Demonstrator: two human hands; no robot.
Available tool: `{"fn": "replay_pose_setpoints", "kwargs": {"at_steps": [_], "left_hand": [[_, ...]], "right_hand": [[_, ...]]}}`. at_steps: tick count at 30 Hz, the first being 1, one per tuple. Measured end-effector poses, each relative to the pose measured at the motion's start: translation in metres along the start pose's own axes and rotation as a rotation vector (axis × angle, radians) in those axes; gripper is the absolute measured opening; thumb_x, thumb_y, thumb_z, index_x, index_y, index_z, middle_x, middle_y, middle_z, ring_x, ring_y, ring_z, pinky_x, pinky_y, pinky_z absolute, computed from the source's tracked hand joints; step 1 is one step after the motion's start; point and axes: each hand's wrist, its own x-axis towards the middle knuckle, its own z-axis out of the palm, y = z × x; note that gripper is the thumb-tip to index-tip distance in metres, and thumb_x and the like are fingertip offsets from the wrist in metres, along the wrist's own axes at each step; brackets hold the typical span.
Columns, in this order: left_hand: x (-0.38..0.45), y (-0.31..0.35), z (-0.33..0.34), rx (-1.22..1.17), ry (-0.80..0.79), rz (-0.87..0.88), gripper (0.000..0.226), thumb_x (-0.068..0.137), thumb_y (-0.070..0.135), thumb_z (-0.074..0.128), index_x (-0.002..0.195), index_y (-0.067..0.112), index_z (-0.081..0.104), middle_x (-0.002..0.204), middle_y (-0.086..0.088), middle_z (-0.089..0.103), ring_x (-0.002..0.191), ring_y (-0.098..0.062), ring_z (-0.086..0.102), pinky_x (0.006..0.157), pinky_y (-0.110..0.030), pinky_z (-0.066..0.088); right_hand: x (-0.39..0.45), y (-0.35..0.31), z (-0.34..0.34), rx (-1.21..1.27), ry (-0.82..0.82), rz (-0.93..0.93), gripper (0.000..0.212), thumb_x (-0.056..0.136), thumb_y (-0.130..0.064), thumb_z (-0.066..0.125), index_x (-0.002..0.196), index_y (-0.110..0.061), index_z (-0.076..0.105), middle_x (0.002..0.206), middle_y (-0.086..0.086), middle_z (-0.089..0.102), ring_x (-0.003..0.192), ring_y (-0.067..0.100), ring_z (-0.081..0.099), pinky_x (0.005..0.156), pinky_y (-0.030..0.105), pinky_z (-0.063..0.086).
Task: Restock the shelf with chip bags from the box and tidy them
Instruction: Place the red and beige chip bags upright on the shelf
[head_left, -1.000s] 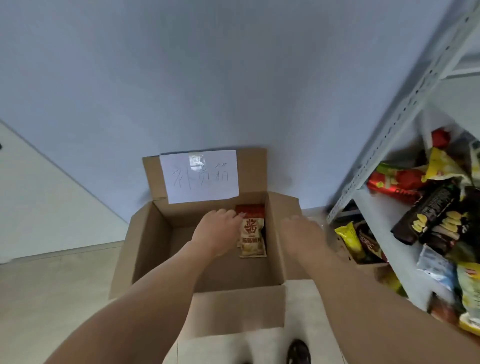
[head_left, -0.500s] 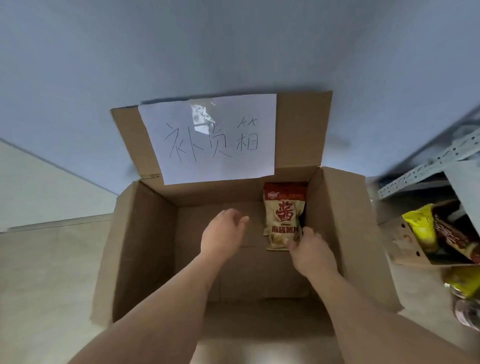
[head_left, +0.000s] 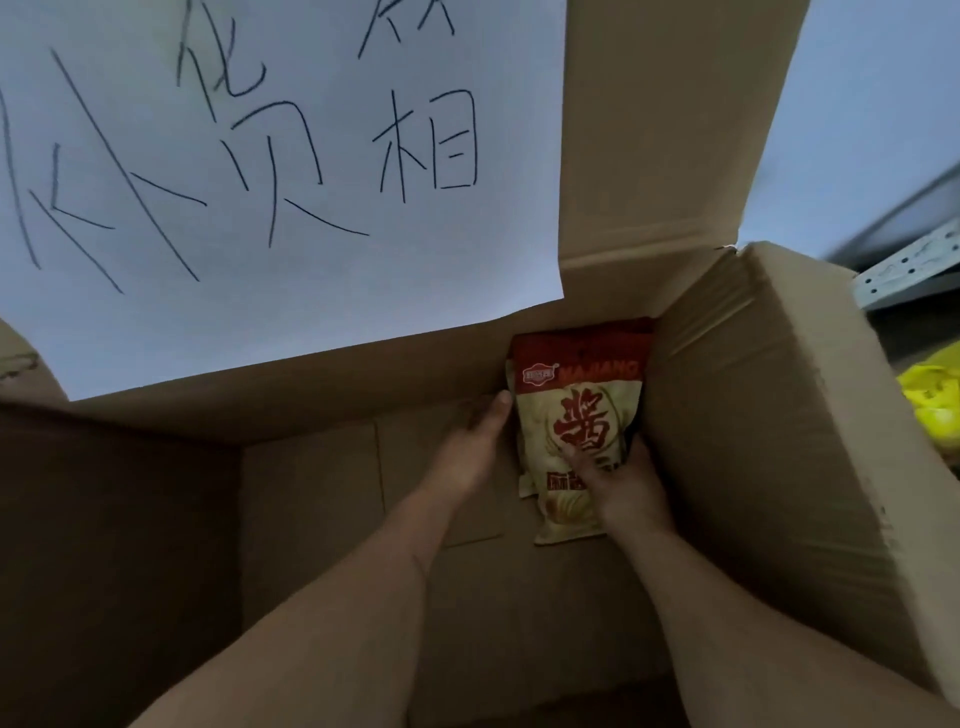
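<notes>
The paper sign (head_left: 280, 171) on the raised rear flap is cut off at the top and left edges; only part of its handwriting is readable. The left wall of the box (head_left: 753, 415) lies in deep shadow, and you cannot make out detail there. Your left hand (head_left: 470, 452) rests against the rear wall with fingers extended, fingertips just beside the left edge of the chip bag (head_left: 576, 410); it grips nothing. The bag stands in the rear right corner, upright against the rear wall, its right edge touching the right wall. Your right hand (head_left: 623, 483) covers the bag's lower right portion, thumb pressed across the front; the remaining fingers appear to curl behind it. The box floor left of the bag is bare. At the far right, a shelf rail (head_left: 904, 270) and a yellow bag (head_left: 935, 405) are blurred and cropped.
</notes>
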Motion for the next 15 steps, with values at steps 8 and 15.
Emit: {"fn": "replay_pose_setpoints", "kwargs": {"at_steps": [8, 15], "left_hand": [[0.026, 0.000, 0.012, -0.224, -0.094, 0.067, 0.079, 0.087, 0.080, 0.042, 0.145, 0.027, 0.053, 0.152, 0.001, 0.051, 0.133, -0.015, 0.048, 0.112, -0.034, 0.029], [0.044, 0.004, 0.024, -0.241, -0.180, 0.085, 0.061, 0.074, 0.073, 0.064, 0.116, 0.030, 0.068, 0.111, 0.009, 0.074, 0.098, -0.005, 0.068, 0.088, -0.025, 0.046]], "right_hand": [[-0.001, 0.037, 0.013, 0.078, 0.008, 0.085, 0.067, 0.070, -0.061, 0.078, 0.121, -0.021, 0.061, 0.120, 0.006, 0.063, 0.107, 0.028, 0.063, 0.092, 0.049, 0.055], [-0.038, 0.087, 0.015, 0.228, -0.073, 0.271, 0.022, 0.085, -0.026, 0.077, 0.103, -0.018, 0.068, 0.100, 0.006, 0.074, 0.092, 0.026, 0.069, 0.092, 0.047, 0.054]]}}
